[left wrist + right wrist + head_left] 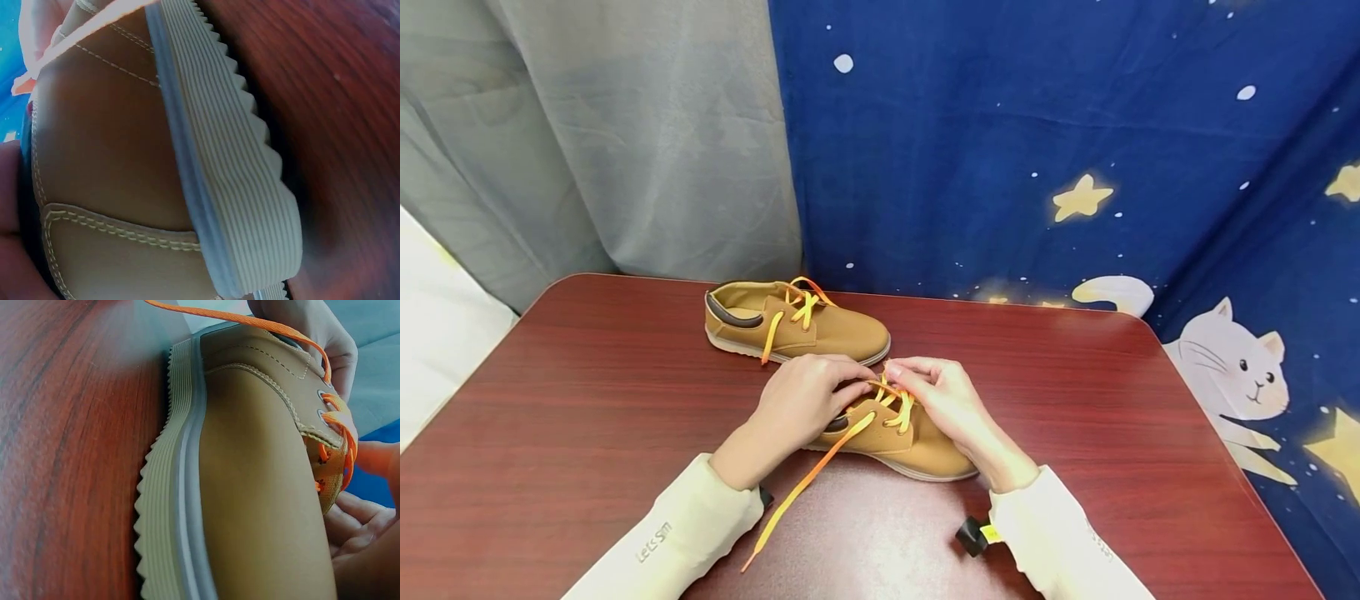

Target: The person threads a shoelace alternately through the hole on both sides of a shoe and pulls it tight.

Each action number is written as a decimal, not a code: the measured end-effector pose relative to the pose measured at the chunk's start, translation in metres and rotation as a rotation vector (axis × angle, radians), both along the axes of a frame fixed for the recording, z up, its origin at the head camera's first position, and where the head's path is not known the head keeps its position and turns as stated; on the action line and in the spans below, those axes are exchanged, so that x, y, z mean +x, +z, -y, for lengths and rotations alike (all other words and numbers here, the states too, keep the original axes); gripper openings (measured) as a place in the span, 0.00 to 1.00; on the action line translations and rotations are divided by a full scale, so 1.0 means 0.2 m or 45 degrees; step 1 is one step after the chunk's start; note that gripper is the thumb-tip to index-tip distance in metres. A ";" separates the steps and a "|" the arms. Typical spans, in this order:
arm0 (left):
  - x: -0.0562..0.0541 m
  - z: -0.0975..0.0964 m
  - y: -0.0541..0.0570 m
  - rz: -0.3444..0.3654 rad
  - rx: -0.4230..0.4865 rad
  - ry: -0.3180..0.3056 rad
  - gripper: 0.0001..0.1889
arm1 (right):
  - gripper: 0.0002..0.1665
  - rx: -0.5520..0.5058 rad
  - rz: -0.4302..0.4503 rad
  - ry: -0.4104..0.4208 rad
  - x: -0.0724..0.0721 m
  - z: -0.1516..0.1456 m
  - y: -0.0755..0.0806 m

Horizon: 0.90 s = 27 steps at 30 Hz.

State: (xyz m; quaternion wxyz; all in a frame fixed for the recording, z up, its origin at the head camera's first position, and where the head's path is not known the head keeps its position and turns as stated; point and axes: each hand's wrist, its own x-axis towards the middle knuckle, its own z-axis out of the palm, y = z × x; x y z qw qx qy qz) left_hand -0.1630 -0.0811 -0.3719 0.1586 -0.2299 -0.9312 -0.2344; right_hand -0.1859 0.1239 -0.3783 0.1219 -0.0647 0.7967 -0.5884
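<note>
A tan shoe [936, 446] with yellow-orange laces sits on the table between both hands, its toe pointing right. My right hand [951, 404] pinches the shoelace [904, 412] above the eyelets with thumb and forefinger. From the heel side, my left hand [805, 400] reaches over the shoe opening, its fingertips at the lace near the tongue; it seems to pinch the lace there, though the fingertips are partly hidden. One long loose lace end [808, 479] trails over the near side onto the table. The right wrist view shows orange lace [337, 419] through the eyelets.
A matching tan shoe [842, 333], loosely laced, stands just behind, close to the left hand. Both rest on a reddish-brown wooden table [625, 400]. Grey curtain [662, 125] and blue star-patterned curtain [962, 167] hang beyond its far edge.
</note>
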 end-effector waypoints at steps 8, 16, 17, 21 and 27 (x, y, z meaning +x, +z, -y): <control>0.00 0.02 0.00 0.004 0.009 0.008 0.06 | 0.13 -0.011 -0.087 0.090 0.01 0.01 -0.01; 0.00 0.01 0.00 0.003 0.023 -0.021 0.06 | 0.10 0.000 -0.136 0.047 0.00 0.02 -0.01; 0.00 0.00 0.00 -0.002 0.027 -0.026 0.07 | 0.09 0.005 -0.135 0.034 0.00 0.02 0.00; 0.00 0.00 -0.01 -0.023 0.028 -0.028 0.07 | 0.13 -0.050 -0.115 0.059 -0.03 0.02 0.03; 0.02 0.02 -0.01 -0.028 0.016 -0.026 0.05 | 0.16 -0.066 -0.166 0.105 -0.12 0.03 0.12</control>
